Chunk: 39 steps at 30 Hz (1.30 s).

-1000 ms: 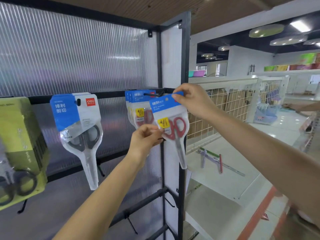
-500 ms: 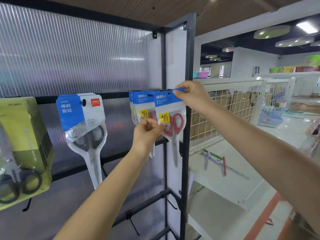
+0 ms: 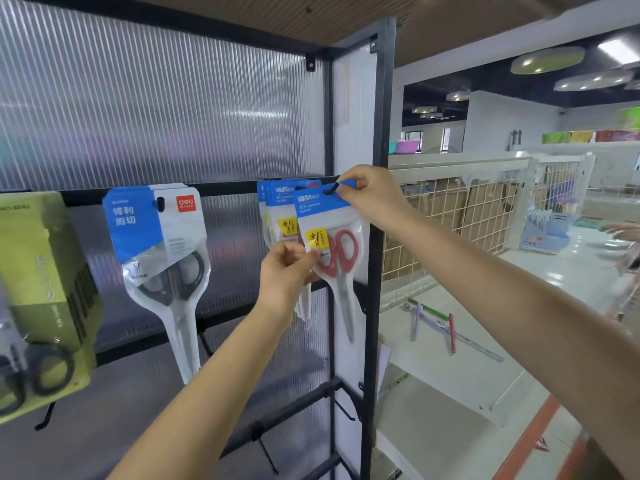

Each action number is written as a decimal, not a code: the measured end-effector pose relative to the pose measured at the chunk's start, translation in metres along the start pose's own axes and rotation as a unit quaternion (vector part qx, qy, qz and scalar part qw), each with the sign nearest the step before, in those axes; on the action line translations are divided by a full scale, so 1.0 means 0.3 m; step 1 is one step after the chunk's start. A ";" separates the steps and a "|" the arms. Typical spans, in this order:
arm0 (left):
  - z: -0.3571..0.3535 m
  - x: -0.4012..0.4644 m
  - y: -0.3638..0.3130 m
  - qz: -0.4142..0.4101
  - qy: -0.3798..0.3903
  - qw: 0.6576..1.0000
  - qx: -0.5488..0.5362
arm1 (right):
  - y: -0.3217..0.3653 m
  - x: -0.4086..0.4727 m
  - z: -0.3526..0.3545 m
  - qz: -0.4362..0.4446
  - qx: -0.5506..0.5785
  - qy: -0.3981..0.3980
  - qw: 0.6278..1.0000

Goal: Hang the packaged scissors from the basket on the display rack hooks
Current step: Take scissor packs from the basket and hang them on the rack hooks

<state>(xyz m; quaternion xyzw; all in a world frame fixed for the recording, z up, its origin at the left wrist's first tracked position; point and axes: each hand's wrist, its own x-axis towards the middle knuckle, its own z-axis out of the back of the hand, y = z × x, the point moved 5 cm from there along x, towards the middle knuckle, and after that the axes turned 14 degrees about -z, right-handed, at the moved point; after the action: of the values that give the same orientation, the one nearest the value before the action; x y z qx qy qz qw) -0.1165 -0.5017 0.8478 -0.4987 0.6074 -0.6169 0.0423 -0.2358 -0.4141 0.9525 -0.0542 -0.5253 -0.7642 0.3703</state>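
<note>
Scissors with red handles, sealed in a clear packet (image 3: 332,251) under a blue header card, hang at the black hook (image 3: 329,189) near the right end of the display rack (image 3: 379,168). The hook tip shows through the hole in the card, so we judge the packet is being threaded on, not yet seated. Our right hand (image 3: 375,195) pinches the card's top right corner between thumb and fingers (image 3: 349,183), which steers the hole along the wire. Our left hand (image 3: 287,275) pinches the packet's lower left edge beside the yellow sticker, fingers curled, and this keeps the limp plastic flat so it does not swing.

Just behind it, matching packets (image 3: 277,216) already sit on the same hook, and ours overlaps them. We judge there is only a short stretch of free wire in front of them, so the push back should be gentle and straight.

To the right, the rack's black upright post stands just beside the packet, touching or nearly so; we cannot tell which. Sideways room there is tight. To the left there is open panel before the pack of black-handled scissors (image 3: 162,258), well apart, and a green box of scissors (image 3: 41,299) beyond it. Bare hooks (image 3: 266,452) jut out lower down, near our left forearm, and could snag on the way out. The basket is not in view.
</note>
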 end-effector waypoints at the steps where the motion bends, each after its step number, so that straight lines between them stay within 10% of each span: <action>1: 0.007 0.012 0.005 0.001 -0.010 1.000 0.008 | -0.001 0.007 -0.009 0.004 -0.002 -0.007 1.000; 9: 0.079 0.120 0.063 0.007 -0.108 0.986 0.130 | -0.010 0.038 -0.090 0.043 -0.017 -0.048 0.998; 17: 0.110 0.183 0.070 0.013 -0.136 0.967 0.217 | -0.046 0.033 -0.202 0.097 -0.264 0.025 0.959; 27: 0.088 0.189 0.021 -0.011 -0.092 0.937 0.336 | -0.014 -0.042 -0.157 0.108 -0.368 0.035 0.923; 34: 0.034 0.067 -0.052 -0.153 -0.075 0.845 0.508 | -0.077 -0.188 -0.048 0.104 -0.390 0.014 0.915; 39: -0.132 -0.114 -0.038 -0.181 0.015 0.866 0.466 | -0.174 -0.333 0.089 0.044 -0.369 0.002 0.929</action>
<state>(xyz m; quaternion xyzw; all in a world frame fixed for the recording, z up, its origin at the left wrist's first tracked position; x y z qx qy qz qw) -0.1195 -0.4481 0.8468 -0.5130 0.1487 -0.8323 0.1483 -0.2046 -0.3318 0.8773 -0.2080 -0.2028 -0.8872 0.3585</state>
